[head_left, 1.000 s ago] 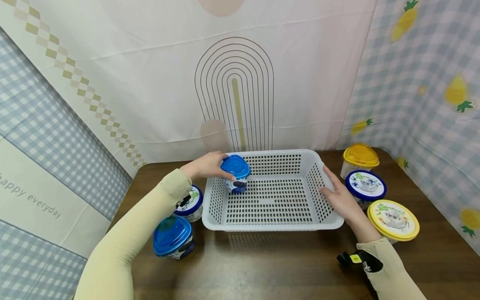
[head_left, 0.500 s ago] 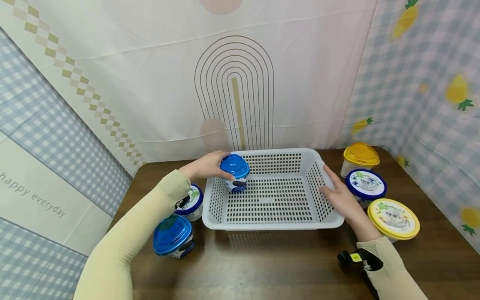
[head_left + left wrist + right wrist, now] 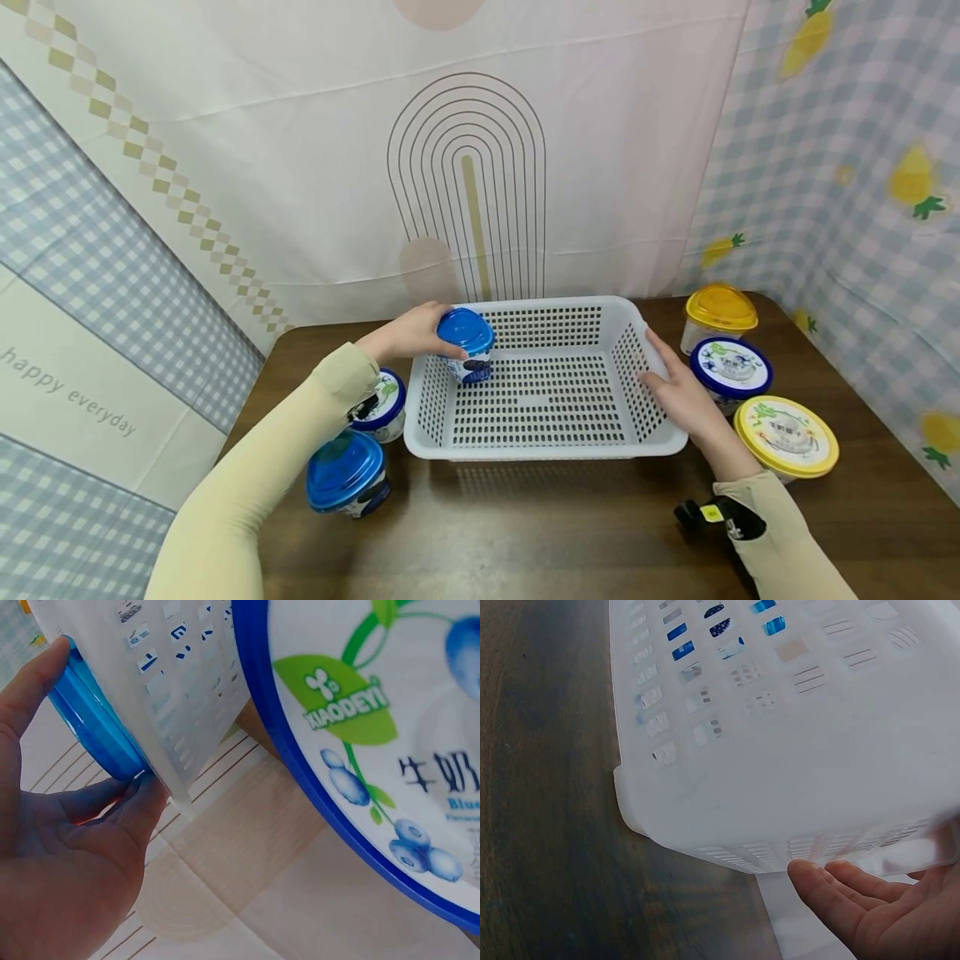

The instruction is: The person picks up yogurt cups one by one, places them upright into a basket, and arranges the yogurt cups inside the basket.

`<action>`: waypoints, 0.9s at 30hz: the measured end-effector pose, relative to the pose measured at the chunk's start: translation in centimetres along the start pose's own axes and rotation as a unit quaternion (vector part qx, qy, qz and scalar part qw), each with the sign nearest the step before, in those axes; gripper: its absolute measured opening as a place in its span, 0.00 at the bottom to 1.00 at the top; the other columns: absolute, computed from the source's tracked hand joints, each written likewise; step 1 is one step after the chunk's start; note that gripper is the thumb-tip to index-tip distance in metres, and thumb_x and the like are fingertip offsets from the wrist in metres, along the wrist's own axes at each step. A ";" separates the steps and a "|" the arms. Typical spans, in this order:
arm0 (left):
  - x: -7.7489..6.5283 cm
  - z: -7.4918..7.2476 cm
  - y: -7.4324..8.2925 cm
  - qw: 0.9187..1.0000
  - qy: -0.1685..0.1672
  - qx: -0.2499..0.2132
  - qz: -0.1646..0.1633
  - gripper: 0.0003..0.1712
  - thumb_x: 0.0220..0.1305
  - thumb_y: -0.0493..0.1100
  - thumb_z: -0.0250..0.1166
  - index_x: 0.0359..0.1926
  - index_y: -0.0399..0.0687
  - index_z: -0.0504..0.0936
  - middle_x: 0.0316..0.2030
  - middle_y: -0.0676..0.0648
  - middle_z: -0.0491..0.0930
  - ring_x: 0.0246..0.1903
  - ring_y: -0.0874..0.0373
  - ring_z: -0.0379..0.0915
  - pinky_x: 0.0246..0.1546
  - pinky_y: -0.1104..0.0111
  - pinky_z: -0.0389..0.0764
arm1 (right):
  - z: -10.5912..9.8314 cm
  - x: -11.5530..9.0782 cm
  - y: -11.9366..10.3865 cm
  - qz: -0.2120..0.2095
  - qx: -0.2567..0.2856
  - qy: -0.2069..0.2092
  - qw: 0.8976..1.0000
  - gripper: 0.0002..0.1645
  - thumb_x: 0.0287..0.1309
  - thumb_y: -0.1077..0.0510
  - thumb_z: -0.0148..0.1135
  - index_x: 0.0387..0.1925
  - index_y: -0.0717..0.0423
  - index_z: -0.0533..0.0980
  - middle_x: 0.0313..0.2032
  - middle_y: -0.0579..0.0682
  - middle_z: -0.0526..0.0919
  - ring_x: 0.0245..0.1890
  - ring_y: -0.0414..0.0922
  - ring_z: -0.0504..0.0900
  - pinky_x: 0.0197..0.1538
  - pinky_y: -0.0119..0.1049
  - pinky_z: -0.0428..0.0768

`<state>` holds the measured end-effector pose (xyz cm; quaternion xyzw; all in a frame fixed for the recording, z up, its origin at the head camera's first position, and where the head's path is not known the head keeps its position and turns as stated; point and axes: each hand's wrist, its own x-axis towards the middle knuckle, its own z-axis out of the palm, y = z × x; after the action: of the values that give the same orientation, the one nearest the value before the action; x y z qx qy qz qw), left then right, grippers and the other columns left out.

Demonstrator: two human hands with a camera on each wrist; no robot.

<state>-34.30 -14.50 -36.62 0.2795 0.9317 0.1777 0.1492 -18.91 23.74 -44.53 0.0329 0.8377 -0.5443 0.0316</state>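
A white perforated plastic basket [image 3: 540, 451] sits in the middle of the table. My left hand [image 3: 411, 331] grips a tub with a translucent blue lid [image 3: 467, 329] inside the basket's back left corner. In the left wrist view, thumb and fingers hold that blue lid [image 3: 97, 712] beside the basket wall. My right hand [image 3: 684, 397] holds the basket's right rim, with the thumb on the inner side. The right wrist view has the right hand [image 3: 889, 911] at the basket's edge [image 3: 795, 787]. Whether the tub touches the basket floor cannot be told.
Left of the basket stand a tub with a white, blue-rimmed lid [image 3: 384, 408] and a blue-lidded tub [image 3: 345, 472]. To the right are a yellow-lidded tub [image 3: 722, 310], another blue-rimmed tub [image 3: 731, 367] and a yellow-rimmed tub [image 3: 786, 437]. A patterned cloth [image 3: 600, 167] hangs behind the wooden table [image 3: 480, 533].
The held tub and my left hand have shifted very slightly left inside the basket. My right hand keeps its hold on the rim.
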 end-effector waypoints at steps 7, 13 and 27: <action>-0.2 0.2 0.1 1.000 0.006 0.001 0.008 0.59 0.56 0.61 0.74 0.77 0.38 0.56 0.70 0.36 0.63 0.66 0.42 0.65 0.65 0.49 0.69 | 0.0 0.0 -0.1 0.000 -0.002 -0.001 1.000 0.45 0.76 0.57 0.43 0.80 0.32 0.32 0.76 0.69 0.47 0.65 0.71 0.66 0.51 0.65 0.78; -0.5 0.6 0.0 1.000 0.008 -0.006 0.008 0.60 0.57 0.63 0.73 0.78 0.40 0.53 0.71 0.36 0.62 0.66 0.41 0.64 0.65 0.48 0.69 | 0.0 -0.1 -0.1 0.003 -0.005 -0.001 1.000 0.45 0.76 0.57 0.44 0.80 0.33 0.32 0.77 0.68 0.46 0.67 0.69 0.64 0.54 0.67 0.75; -0.8 0.6 -0.1 1.000 0.011 -0.006 0.007 0.60 0.58 0.63 0.72 0.78 0.39 0.53 0.72 0.35 0.60 0.67 0.41 0.63 0.65 0.48 0.68 | 0.1 -0.1 -0.2 0.004 0.002 -0.001 1.000 0.45 0.76 0.57 0.44 0.80 0.33 0.32 0.76 0.69 0.46 0.65 0.71 0.66 0.50 0.64 0.79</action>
<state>-33.51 -14.85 -37.01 0.2831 0.9303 0.1873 0.1392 -18.87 23.60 -44.34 0.0357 0.8366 -0.5457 0.0339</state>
